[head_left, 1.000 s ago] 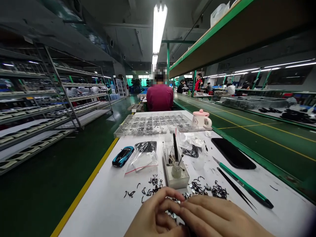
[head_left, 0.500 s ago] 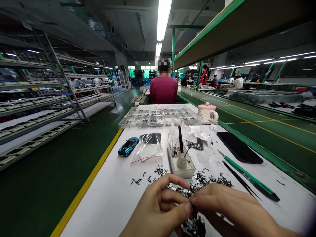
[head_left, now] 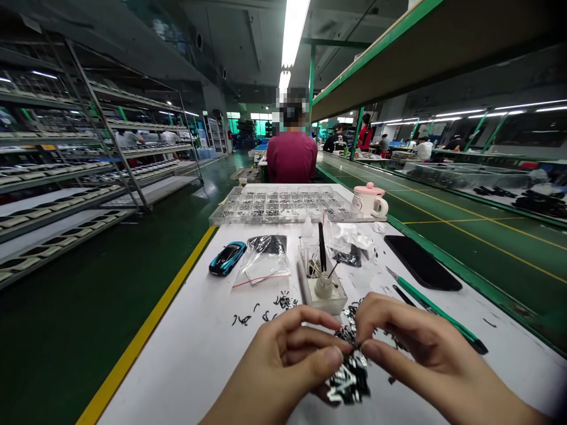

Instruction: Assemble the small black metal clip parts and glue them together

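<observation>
My left hand (head_left: 283, 360) is closed, thumb and fingers bent inward, with a small black part (head_left: 355, 348) at the fingertips. From the other side, my right hand (head_left: 411, 342) pinches at the same part with thumb and forefinger. The part is tiny and its shape is mostly hidden by the fingers. Directly below lies a heap of small black and silver metal-looking pieces (head_left: 349, 381), partly covered by both hands. More loose black pieces (head_left: 287, 301) are scattered to the left of the heap.
Beyond the hands stands a white holder (head_left: 334, 301) with a small bottle and thin tools. Nearby are a blue toy car (head_left: 227, 258), zip bag (head_left: 263, 260), green craft knife (head_left: 438, 310), black phone (head_left: 423, 262), compartment tray (head_left: 283, 219) and pink-lidded mug (head_left: 368, 200). A person (head_left: 292, 156) sits ahead.
My right hand has turned and lifted, its thumb now showing and its fingers more arched. The left hand stays nearly in place. More of the heap shows between them, and the view has shifted slightly.
</observation>
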The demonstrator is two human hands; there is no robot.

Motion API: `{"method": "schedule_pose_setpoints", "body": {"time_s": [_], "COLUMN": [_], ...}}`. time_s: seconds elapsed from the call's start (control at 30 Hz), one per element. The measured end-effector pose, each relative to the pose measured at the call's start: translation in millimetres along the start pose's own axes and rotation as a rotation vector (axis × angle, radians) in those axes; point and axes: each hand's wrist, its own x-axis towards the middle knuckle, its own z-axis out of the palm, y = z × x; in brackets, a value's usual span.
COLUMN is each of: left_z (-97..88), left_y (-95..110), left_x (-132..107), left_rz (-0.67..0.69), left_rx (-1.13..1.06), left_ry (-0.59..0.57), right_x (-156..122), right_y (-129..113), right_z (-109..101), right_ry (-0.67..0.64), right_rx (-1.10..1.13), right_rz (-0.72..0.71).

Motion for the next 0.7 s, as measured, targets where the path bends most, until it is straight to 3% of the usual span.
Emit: {"method": "schedule_pose_setpoints", "body": {"time_s": [0.1,0.47,0.7], "left_z": [-0.7,6.8,9.8], "left_y": [0,2,2], "left_x": [0,-5,-8], "left_rz": [0.008,0.043,0.037], "left_rx": [0.013,0.114,0.126], "left_ry": [0.042,0.139,0.157], "right_x": [-1,-7,-12], "right_y": [0,2,1], "right_z": [-1,3,10], "right_ry": [0.048,0.046,0.166], "right_rx": [-0.031,-0.296,-0.479], "right_rz": [-0.035,-0.385,-0.525]}}
